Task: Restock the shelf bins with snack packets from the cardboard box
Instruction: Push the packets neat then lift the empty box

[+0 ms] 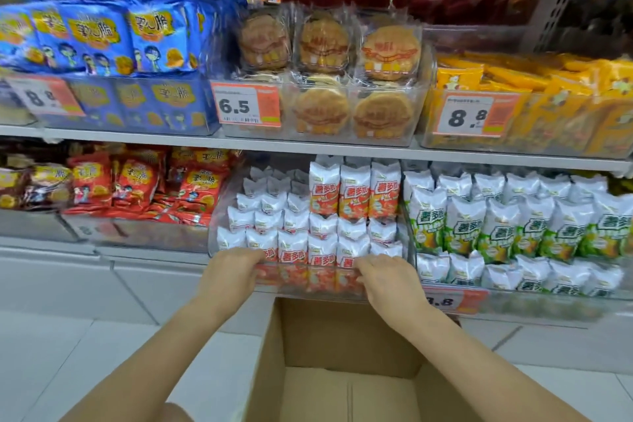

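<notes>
Both hands hold the front rim of the clear plastic shelf bin [219, 216] on the lower shelf — left hand [228, 267] and right hand [387, 279], each grip curled over the edge. White-and-orange snack packets [323, 193] fill it. The open brown cardboard box [342, 336] sits just below.

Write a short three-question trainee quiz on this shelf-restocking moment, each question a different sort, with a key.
1. True or false: both hands grip the front rim of the clear bin of orange-and-white packets.
2. Multiple choice: the price tag on the bin of round cakes reads A) 8.8 B) 6.5 C) 5.6.
3. Fill in: the visible part of the cardboard box under the hands holds ____ packets.

Key: 1 true, left hand and right hand curl over the rim; 2 B; 3 no.
</notes>
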A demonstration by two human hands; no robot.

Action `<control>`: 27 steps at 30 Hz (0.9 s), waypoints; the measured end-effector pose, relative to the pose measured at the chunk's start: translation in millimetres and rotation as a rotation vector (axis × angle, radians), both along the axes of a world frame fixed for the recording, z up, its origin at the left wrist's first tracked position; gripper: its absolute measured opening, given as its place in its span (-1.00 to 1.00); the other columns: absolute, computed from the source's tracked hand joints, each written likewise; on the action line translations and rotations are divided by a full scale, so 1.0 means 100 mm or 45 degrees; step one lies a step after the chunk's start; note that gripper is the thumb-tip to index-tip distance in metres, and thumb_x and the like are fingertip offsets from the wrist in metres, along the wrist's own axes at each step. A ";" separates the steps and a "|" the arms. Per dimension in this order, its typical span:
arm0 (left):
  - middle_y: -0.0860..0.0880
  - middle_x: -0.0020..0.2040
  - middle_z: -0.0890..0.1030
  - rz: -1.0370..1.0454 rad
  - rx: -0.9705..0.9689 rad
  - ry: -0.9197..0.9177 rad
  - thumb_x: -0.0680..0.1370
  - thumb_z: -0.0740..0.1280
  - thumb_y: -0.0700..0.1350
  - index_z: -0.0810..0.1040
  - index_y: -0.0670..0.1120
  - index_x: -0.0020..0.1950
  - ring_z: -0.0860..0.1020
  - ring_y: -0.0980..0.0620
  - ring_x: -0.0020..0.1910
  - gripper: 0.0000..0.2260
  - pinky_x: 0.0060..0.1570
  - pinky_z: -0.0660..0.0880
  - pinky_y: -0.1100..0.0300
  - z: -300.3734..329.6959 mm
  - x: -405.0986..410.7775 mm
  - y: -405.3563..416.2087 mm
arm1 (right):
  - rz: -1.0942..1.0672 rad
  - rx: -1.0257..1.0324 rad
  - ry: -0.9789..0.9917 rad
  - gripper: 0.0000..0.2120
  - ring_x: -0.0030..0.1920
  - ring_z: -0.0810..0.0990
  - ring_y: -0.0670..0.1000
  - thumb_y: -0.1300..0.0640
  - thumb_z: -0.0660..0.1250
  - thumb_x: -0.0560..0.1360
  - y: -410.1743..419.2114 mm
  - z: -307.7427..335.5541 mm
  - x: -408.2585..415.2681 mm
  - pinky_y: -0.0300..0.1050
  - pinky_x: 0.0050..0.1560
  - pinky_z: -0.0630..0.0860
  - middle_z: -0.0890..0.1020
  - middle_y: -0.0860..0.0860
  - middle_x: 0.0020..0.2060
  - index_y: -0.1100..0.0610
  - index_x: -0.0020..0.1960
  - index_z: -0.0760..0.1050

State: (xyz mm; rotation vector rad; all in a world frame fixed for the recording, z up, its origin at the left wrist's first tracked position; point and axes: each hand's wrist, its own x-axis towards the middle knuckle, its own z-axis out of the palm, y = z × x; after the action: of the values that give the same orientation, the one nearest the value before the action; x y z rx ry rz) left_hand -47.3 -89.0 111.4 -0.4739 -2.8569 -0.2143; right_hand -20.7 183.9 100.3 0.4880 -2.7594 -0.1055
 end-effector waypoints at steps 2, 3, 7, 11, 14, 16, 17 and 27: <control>-0.02 -0.43 0.58 -0.015 0.058 0.000 0.15 0.58 -0.31 0.58 -0.06 -0.32 0.57 -0.12 -0.43 -0.74 -0.50 0.44 0.20 0.02 -0.10 0.01 | -0.014 -0.040 0.044 -0.63 -0.55 0.48 0.00 0.25 0.64 -0.03 0.01 0.06 -0.08 -0.21 -0.53 0.36 0.50 -0.05 -0.54 0.07 -0.33 0.55; -0.03 -0.40 0.60 -0.010 0.094 -0.003 0.20 0.55 -0.32 0.59 -0.08 -0.29 0.58 -0.13 -0.39 -0.77 -0.45 0.47 0.16 0.04 -0.17 0.02 | -0.026 -0.054 0.064 -0.63 -0.55 0.48 0.00 0.25 0.64 -0.02 0.01 0.10 -0.14 -0.23 -0.52 0.35 0.49 -0.05 -0.55 0.07 -0.33 0.54; -0.10 -0.20 0.68 0.057 0.161 0.008 0.39 0.47 -0.25 0.65 -0.14 -0.10 0.61 -0.17 -0.15 -0.88 -0.22 0.50 0.06 0.12 -0.47 0.10 | -0.084 -0.033 0.075 -0.59 -0.61 0.44 0.01 0.23 0.68 -0.11 0.00 0.25 -0.41 -0.29 -0.55 0.26 0.44 -0.04 -0.62 0.10 -0.41 0.51; -0.05 -0.13 0.69 0.084 0.180 -0.034 0.46 0.40 -0.25 0.63 -0.14 -0.01 0.60 -0.11 -0.05 -0.87 -0.15 0.46 0.08 0.06 -0.70 0.20 | -0.149 0.014 0.073 -0.53 -0.67 0.37 0.01 0.26 0.67 -0.22 -0.04 0.24 -0.63 -0.29 -0.53 0.10 0.38 -0.02 -0.67 0.12 -0.48 0.45; -0.04 -0.10 0.68 0.118 0.178 -0.040 0.49 0.37 -0.25 0.62 -0.12 0.04 0.59 -0.10 -0.02 -0.85 -0.13 0.46 0.09 0.01 -0.81 0.19 | -0.137 0.022 0.117 -0.54 -0.68 0.33 0.01 0.32 0.64 -0.23 -0.06 0.18 -0.72 -0.29 -0.50 0.05 0.36 -0.01 -0.67 0.15 -0.48 0.44; -0.05 -0.08 0.68 0.131 0.147 -0.073 0.50 0.38 -0.20 0.62 -0.11 0.04 0.59 -0.11 0.00 -0.86 -0.11 0.47 0.08 -0.04 -0.81 0.16 | -0.109 0.043 0.156 -0.55 -0.68 0.26 0.02 0.35 0.62 -0.23 -0.07 0.10 -0.72 -0.28 -0.50 0.04 0.34 0.00 -0.68 0.16 -0.48 0.44; -0.06 -0.09 0.68 0.120 0.135 -0.086 0.50 0.39 -0.18 0.62 -0.12 0.02 0.59 -0.12 -0.02 -0.88 -0.12 0.48 0.06 -0.07 -0.79 0.16 | -0.099 0.057 0.166 -0.55 -0.68 0.24 0.03 0.35 0.62 -0.24 -0.07 0.05 -0.71 -0.28 -0.50 0.04 0.34 0.00 -0.67 0.16 -0.48 0.45; -0.15 -0.11 0.62 0.000 0.138 0.202 0.27 0.52 -0.36 0.59 -0.24 0.03 0.56 -0.21 -0.17 -0.65 -0.20 0.51 0.01 -0.08 -0.44 0.43 | 0.177 -0.209 0.247 -0.57 -0.10 0.62 0.06 0.25 0.52 0.21 0.16 -0.07 -0.08 -0.09 0.00 0.52 0.64 0.03 -0.11 0.15 0.08 0.61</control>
State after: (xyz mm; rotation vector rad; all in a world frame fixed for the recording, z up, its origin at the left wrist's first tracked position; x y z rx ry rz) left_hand -91.8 -46.4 103.2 -0.4481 -2.6746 -0.3146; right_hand -28.3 200.2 93.5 0.5901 -2.5111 0.1017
